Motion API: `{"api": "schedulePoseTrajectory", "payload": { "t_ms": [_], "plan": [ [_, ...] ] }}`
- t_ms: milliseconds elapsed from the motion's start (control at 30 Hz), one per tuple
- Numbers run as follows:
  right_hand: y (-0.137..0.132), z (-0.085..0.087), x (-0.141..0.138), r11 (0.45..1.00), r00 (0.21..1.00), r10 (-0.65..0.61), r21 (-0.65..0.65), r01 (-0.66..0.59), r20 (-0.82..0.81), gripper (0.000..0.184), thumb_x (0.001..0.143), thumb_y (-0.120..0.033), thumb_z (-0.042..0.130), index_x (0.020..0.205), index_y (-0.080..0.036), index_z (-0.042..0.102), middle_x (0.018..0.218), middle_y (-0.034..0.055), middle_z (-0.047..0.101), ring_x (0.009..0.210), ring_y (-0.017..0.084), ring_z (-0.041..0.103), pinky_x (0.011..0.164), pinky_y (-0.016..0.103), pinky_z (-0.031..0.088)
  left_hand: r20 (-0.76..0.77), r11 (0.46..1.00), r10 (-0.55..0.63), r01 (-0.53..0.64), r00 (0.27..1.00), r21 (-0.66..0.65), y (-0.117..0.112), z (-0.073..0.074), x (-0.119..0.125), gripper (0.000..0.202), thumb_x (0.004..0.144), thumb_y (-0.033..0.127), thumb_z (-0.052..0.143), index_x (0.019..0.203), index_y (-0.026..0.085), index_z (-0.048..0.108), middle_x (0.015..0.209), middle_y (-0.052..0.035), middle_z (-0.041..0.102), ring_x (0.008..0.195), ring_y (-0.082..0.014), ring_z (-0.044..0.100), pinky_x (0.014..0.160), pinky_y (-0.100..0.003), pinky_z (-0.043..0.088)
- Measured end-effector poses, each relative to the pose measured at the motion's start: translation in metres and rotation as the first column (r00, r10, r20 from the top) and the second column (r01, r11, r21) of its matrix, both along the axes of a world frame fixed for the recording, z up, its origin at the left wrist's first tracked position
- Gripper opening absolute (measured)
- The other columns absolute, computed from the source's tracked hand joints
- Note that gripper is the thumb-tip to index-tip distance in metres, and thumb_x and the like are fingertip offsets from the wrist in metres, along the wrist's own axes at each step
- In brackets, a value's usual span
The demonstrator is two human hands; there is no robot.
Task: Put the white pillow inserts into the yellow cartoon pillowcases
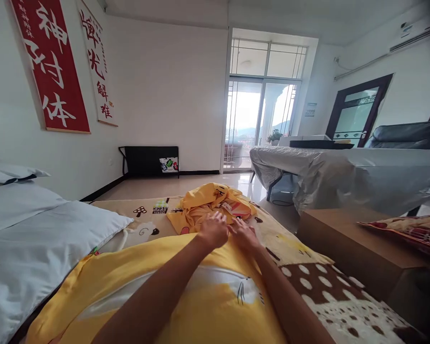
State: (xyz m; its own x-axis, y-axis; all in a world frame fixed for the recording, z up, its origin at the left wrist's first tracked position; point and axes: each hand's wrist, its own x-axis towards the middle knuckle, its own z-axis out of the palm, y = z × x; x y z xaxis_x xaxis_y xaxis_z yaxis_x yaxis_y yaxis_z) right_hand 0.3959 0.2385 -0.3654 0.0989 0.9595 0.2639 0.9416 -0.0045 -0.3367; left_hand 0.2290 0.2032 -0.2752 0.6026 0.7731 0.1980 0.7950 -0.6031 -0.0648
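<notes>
My left hand (215, 230) rests at the far end of a yellow cloth (208, 315), fingers stretched forward and slightly bent. Close beside it, my right hand (244, 234) has its fingers apart, pointing toward a bunched yellow garment or cloth (197, 198). The nearer cloth lies spread under my forearms, with a white patch and printed black whiskers. The bunched one lies crumpled just beyond my fingertips, showing some pink and white print. Beneath both is a patterned beige and brown blanket (329, 286). My palms are hidden.
White pillows (71, 229) lie on the left. A brown box-like piece (347, 234) stands at the right, with a patterned red cushion (415, 229) on it. Behind it is a plastic-covered table (318, 167). A black folded item (143, 160) leans on the far wall, near glass doors (249, 110).
</notes>
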Motion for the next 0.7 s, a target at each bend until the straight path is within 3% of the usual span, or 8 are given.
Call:
{"api": "schedulePoseTrajectory", "payload": {
  "t_ms": [100,167,200,267,467,600,700],
  "plan": [
    [-0.013,-0.047,-0.002,0.987,0.981,0.131,-0.071,-0.142,-0.140,0.039,0.088,-0.037,0.041,0.118,-0.023,0.062,0.128,0.0073,0.059,0.121,0.022,0.050,0.099,0.034,0.038,-0.041,0.988,-0.099,0.093,0.994,-0.127,-0.010,-0.076,0.003,0.048,0.092,0.035,0.035,0.134,0.016,0.047,0.141,-0.0100,0.046,0.131,-0.0227,0.042,0.107,-0.045,0.034],
    [-0.018,-0.068,0.013,0.978,0.951,0.165,-0.083,-0.193,-0.261,0.044,0.089,-0.044,0.037,0.118,-0.023,0.062,0.128,0.0057,0.059,0.121,0.021,0.050,0.101,0.032,0.036,0.015,0.978,-0.130,0.130,0.991,-0.162,-0.015,-0.110,-0.006,0.053,0.093,0.039,0.031,0.140,0.017,0.038,0.148,-0.0106,0.033,0.138,-0.0248,0.029,0.111,-0.052,0.025],
    [-0.018,-0.075,0.023,0.977,0.936,0.158,-0.085,-0.193,-0.314,0.048,0.089,-0.047,0.035,0.118,-0.021,0.062,0.128,0.0057,0.059,0.121,0.021,0.050,0.103,0.032,0.035,0.047,0.975,-0.137,0.143,0.989,-0.173,-0.015,-0.119,-0.009,0.054,0.093,0.041,0.029,0.142,0.017,0.035,0.150,-0.0105,0.028,0.139,-0.0256,0.025,0.112,-0.055,0.021],
    [-0.014,-0.083,0.041,0.982,0.914,0.105,-0.101,-0.157,-0.391,0.052,0.087,-0.051,0.033,0.115,-0.020,0.064,0.125,0.0067,0.061,0.120,0.023,0.051,0.103,0.033,0.034,0.098,0.967,-0.147,0.164,0.984,-0.195,-0.013,-0.125,-0.011,0.055,0.093,0.043,0.028,0.142,0.019,0.034,0.151,-0.0100,0.024,0.141,-0.0268,0.021,0.113,-0.058,0.016],
    [0.008,-0.099,0.071,0.991,0.818,-0.114,-0.128,0.049,-0.565,0.043,0.077,-0.053,0.049,0.098,-0.020,0.068,0.114,0.0087,0.066,0.112,0.025,0.056,0.097,0.034,0.037,0.118,0.955,-0.136,0.162,0.984,-0.249,-0.003,-0.114,-0.006,0.055,0.093,0.044,0.028,0.142,0.020,0.034,0.150,-0.0083,0.023,0.140,-0.0276,0.021,0.113,-0.058,0.016],
    [0.017,-0.104,0.085,0.964,0.689,-0.267,-0.176,0.200,-0.674,0.044,0.074,-0.052,0.052,0.094,-0.016,0.067,0.100,0.0132,0.069,0.101,0.026,0.062,0.089,0.036,0.045,0.129,0.952,-0.139,0.168,0.982,-0.256,-0.004,-0.111,-0.010,0.054,0.093,0.045,0.027,0.142,0.022,0.033,0.151,-0.0057,0.023,0.141,-0.0260,0.021,0.113,-0.057,0.016],
    [0.020,-0.104,0.083,0.979,0.513,-0.205,-0.182,0.094,-0.833,0.040,0.073,-0.053,0.053,0.078,-0.015,0.067,0.081,0.0122,0.070,0.082,0.025,0.066,0.077,0.036,0.051,0.134,0.953,-0.136,0.166,0.982,-0.255,-0.005,-0.108,-0.012,0.055,0.093,0.045,0.026,0.142,0.022,0.033,0.151,-0.0049,0.023,0.141,-0.0253,0.020,0.114,-0.057,0.016]
  ]
}}
